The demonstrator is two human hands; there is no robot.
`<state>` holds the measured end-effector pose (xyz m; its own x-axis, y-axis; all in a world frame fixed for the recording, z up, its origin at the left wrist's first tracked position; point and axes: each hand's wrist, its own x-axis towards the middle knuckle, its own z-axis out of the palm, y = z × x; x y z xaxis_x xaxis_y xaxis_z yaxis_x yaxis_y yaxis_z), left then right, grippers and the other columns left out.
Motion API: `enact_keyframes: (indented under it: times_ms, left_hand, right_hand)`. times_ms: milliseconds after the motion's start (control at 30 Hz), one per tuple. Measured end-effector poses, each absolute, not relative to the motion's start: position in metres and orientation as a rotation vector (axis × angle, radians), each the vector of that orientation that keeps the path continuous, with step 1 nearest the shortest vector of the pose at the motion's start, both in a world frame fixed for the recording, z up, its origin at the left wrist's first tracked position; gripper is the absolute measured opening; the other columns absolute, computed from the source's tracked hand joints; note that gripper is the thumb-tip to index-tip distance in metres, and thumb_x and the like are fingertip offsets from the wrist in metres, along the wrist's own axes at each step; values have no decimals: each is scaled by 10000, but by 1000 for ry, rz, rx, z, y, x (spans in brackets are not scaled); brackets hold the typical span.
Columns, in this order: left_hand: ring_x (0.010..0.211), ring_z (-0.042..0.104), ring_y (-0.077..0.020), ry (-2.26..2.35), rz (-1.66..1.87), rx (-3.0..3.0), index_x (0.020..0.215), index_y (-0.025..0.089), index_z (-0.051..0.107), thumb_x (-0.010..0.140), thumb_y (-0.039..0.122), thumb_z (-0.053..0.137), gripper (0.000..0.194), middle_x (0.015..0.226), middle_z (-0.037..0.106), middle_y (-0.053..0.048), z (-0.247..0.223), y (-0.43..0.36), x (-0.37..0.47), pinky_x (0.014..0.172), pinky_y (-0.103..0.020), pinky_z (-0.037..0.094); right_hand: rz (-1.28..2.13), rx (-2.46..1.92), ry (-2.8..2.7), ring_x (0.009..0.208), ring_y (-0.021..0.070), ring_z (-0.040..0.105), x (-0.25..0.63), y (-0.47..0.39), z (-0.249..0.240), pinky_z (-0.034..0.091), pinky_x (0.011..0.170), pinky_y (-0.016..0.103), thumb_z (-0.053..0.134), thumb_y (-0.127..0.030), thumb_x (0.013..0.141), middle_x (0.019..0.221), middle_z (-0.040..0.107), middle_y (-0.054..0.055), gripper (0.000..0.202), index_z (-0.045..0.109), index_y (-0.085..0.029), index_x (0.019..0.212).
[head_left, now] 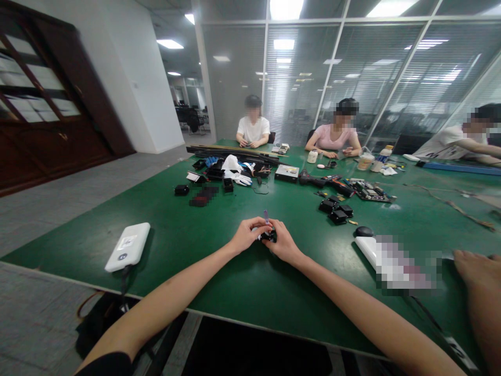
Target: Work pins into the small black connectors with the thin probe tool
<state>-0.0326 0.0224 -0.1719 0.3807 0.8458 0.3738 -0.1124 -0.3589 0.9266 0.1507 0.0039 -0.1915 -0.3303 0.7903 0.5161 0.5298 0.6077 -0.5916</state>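
Observation:
My left hand (pixel 248 234) and my right hand (pixel 285 241) meet over the middle of the green table (pixel 219 230). Between them is a small black part (pixel 269 236), gripped by the closed fingers of both hands. Its kind is too small to make out, and the fingers cover much of it. A thin purple piece (pixel 266 215) sticks up above the fingertips; whether it is joined to the black part I cannot tell. The nearest loose things are several small black boxes (pixel 336 210), lying beyond my right hand.
A white power bank (pixel 128 246) lies at left, a black mouse (pixel 364 231) at right. Further back are white gloves (pixel 237 169), a grey metal box (pixel 287 173), a power drill (pixel 313 179) and a circuit board (pixel 370 191). Co-workers sit across; another person's hand (pixel 475 271) rests at right.

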Motion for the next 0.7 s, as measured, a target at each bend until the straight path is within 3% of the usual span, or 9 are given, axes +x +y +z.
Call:
enact_keyframes:
  times_ms: [200, 467, 700]
  left_hand:
    - [865, 702, -193, 665, 1163, 1659, 907, 165, 733, 810, 454, 779, 308, 917, 759, -59, -171, 22, -33, 858, -328, 548]
    - [771, 636, -143, 697, 1201, 1674, 783, 172, 604, 781, 468, 801, 355, 780, 677, -2, -176, 27, -31, 785, -283, 510]
    - [761, 636, -154, 726, 1233, 1682, 787, 177, 582, 753, 488, 819, 393, 745, 656, 6, -175, 24, -29, 787, -303, 517]
  right_hand:
    - [402, -1053, -2029, 1181, 299, 551, 151, 4, -191, 448, 1035, 493, 723, -148, 757, 1295, 620, 106, 622, 520, -227, 1340]
    - [419, -1060, -2040, 1190, 298, 552, 151, 2, -187, 450, 1026, 489, 716, -146, 758, 1294, 619, 100, 617, 525, -236, 1337]
    - [429, -1049, -2046, 1205, 299, 547, 150, 2, -185, 437, 1041, 498, 714, -140, 764, 1305, 614, 97, 618, 523, -243, 1343]
